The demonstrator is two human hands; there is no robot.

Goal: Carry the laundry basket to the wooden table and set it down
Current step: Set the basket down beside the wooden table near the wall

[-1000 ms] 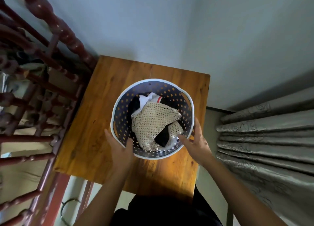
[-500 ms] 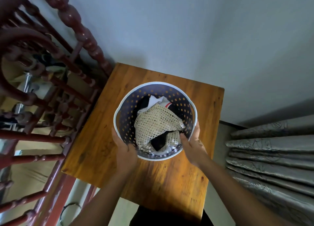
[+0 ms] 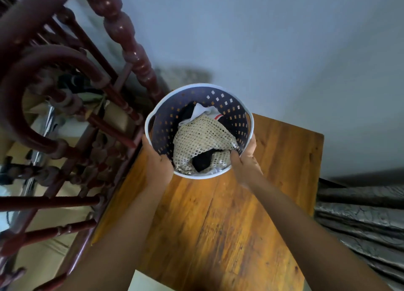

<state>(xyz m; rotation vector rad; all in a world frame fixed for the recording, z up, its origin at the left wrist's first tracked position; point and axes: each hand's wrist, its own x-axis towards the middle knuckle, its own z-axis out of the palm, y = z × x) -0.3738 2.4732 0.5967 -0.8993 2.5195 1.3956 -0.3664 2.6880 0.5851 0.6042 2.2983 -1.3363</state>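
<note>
The round laundry basket (image 3: 229, 98), dark blue inside with a white rim and small square holes, is held above the far left part of the wooden table (image 3: 251, 214). Inside lie a cream knitted cloth (image 3: 201, 140), a white garment and dark clothes. My left hand (image 3: 156, 166) grips the near left rim. My right hand (image 3: 244, 159) grips the near right rim, thumb inside the basket. Whether the basket's bottom touches the table is hidden.
A dark red turned-wood bed frame (image 3: 122, 28) with rails and spindles stands close on the left, next to the table's edge. Grey patterned curtains (image 3: 360, 214) hang at the right. A pale wall (image 3: 284, 50) runs behind the table.
Both hands went from open beside the basket to gripping its rim. The basket has moved up and toward the table's far left corner in view, and the view has shifted nearer.
</note>
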